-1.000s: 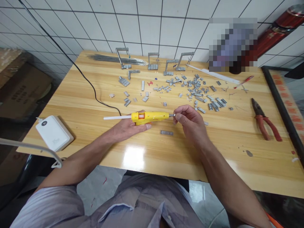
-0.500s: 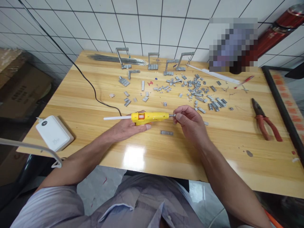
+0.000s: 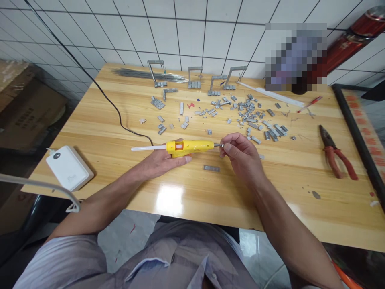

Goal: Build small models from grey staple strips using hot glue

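Observation:
A yellow hot glue gun (image 3: 195, 147) lies level in my left hand (image 3: 164, 162), whose fingers wrap its handle. From its back end sticks a white glue stick (image 3: 147, 149). The metal nozzle points right and meets the fingertips of my right hand (image 3: 242, 150). Those fingers pinch a small shiny metal piece (image 3: 221, 145), mostly hidden by the thumb and forefinger. On the wood just below the gun rests a flat grey strip of joined pieces (image 3: 211, 168).
Loose grey metal pieces (image 3: 248, 108) are scattered beyond my hands. Small grey frames (image 3: 194, 78) and thin wires (image 3: 135, 74) stand or lie along the tiled wall. Pliers (image 3: 333, 154) lie at right, a white power bank (image 3: 69, 168) at left. A black cord (image 3: 112, 104) crosses the table.
Almost nothing differs. The view has shifted very slightly, and both hands keep their places with the glue gun's nozzle at my right fingertips.

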`<state>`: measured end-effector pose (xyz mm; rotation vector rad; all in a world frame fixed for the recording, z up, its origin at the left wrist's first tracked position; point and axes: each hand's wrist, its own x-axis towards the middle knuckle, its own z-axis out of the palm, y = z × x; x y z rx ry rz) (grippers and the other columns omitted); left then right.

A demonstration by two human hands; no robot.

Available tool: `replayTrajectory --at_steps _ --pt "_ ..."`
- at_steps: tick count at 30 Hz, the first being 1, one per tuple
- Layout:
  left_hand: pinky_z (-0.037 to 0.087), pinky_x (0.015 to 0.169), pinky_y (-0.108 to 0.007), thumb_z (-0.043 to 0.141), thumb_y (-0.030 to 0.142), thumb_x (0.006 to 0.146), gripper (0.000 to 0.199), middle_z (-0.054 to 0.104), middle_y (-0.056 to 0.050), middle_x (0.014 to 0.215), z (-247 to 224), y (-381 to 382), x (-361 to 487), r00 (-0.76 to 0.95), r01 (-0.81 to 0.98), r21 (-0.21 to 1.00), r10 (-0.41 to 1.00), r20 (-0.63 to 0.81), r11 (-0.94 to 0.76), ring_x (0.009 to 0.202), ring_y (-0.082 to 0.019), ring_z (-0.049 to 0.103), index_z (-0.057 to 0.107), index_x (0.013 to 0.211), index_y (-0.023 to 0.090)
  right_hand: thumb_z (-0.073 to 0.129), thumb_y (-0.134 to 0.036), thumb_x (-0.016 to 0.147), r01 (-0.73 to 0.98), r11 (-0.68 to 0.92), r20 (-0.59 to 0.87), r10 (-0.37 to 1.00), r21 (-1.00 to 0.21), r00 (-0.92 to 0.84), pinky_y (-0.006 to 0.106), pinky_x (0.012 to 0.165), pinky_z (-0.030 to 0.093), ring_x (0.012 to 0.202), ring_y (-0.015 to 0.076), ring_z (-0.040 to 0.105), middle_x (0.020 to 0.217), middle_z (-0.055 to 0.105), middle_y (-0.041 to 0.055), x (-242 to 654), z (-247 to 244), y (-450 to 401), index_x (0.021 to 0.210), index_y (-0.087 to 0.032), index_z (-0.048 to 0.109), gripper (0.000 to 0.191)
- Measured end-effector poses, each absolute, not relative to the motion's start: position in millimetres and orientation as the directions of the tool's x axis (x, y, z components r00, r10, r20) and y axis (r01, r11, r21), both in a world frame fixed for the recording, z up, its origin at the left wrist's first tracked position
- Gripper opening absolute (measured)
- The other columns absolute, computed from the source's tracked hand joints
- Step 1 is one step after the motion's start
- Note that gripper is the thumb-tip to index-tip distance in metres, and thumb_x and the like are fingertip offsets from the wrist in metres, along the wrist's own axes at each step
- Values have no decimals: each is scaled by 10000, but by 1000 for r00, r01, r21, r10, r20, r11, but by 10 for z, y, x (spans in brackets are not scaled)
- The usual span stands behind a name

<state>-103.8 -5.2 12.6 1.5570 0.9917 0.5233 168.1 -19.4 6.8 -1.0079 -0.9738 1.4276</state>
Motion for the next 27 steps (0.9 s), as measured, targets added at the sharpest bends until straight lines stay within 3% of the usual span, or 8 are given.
replayTrajectory --at_steps 8,27 --pt "498 1155 -482 689 613 940 534 722 -111 1311 168 -56 -1014 550 320 947 816 -179 -8 1236 -296 655 739 1255 185 853 -355 823 -276 -77 -55 995 -958 -87 295 701 450 711 129 581 796 690 -36 1708 12 -207 943 -272 768 169" --pt "527 1108 -460 696 583 943 469 715 -97 1269 141 -64 -1015 549 310 950 811 -200 25 1198 -276 656 732 1200 192 908 -426 751 -299 -89 -73 995 -950 -62 297 670 436 672 128 561 740 675 -40 1667 72 -197 910 -263 752 276"
